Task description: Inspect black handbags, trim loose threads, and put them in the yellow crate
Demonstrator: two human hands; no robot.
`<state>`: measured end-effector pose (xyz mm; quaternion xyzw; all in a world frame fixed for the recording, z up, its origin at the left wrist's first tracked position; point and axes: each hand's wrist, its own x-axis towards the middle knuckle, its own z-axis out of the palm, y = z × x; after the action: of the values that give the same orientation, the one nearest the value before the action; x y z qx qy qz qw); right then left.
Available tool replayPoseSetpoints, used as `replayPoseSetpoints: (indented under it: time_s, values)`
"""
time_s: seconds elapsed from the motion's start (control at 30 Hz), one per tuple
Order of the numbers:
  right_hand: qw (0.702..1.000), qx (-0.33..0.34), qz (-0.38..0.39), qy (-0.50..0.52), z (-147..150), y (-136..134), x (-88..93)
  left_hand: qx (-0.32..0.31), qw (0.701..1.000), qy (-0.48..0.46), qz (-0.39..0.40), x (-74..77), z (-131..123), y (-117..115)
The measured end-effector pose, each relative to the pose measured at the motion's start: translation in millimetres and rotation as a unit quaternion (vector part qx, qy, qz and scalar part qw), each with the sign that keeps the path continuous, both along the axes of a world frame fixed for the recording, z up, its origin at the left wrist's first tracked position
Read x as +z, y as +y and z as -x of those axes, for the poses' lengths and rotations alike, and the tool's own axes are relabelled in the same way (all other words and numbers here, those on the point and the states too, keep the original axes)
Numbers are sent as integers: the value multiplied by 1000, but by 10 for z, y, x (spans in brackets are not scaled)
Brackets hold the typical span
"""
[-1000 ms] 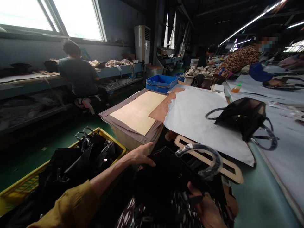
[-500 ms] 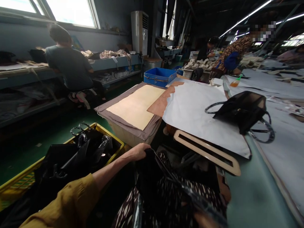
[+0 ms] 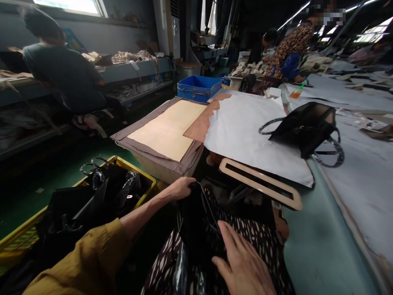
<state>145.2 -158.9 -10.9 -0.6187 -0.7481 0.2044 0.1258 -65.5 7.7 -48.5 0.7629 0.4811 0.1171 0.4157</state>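
On my lap lies a black handbag point(image 3: 198, 229), with a strip of clear plastic wrap at its lower end. My left hand point(image 3: 183, 188) is closed on the bag's upper edge, its fingertips partly hidden. Close to the bag's right side, my right hand point(image 3: 242, 262) has its thumb apart from its stretched fingers and grips nothing. Whether its fingertips touch the bag I cannot tell. A second black handbag point(image 3: 302, 129) with plastic-wrapped handles lies tilted on the white sheet point(image 3: 245, 123) to the right.
At my left a yellow crate point(image 3: 150, 189) holds several black bags point(image 3: 92, 200). A long beige slotted frame point(image 3: 260, 184) juts from the table edge. Ahead stand a bin topped with a cream sheet point(image 3: 168, 127) and a blue crate point(image 3: 199, 89). Co-workers point(image 3: 58, 69) are beyond.
My right hand has come into clear view beside the bag, where before it was a blur at the bottom with a plastic-wrapped strap. My left hand keeps its hold. The view has shifted slightly.
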Motion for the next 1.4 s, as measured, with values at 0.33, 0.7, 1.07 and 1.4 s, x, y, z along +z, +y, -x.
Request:
replayPoseSetpoints:
  time_s: [0.33, 0.7, 1.07, 1.4]
  values:
    - [988, -57, 41, -137, -124, 483, 173, -4, 978, -94, 186, -48, 45, 55]
    - [970, 22, 202, 137, -343, 566, 417, -104, 988, 21, 115, 278, 394, 322]
    - [890, 35, 368, 265, -838, 665, -8, 20, 938, -144, 316, 82, 136, 97]
    - [898, -50, 272, 343, -792, 643, -66, 106, 909, -172, 366, -18, -21, 86]
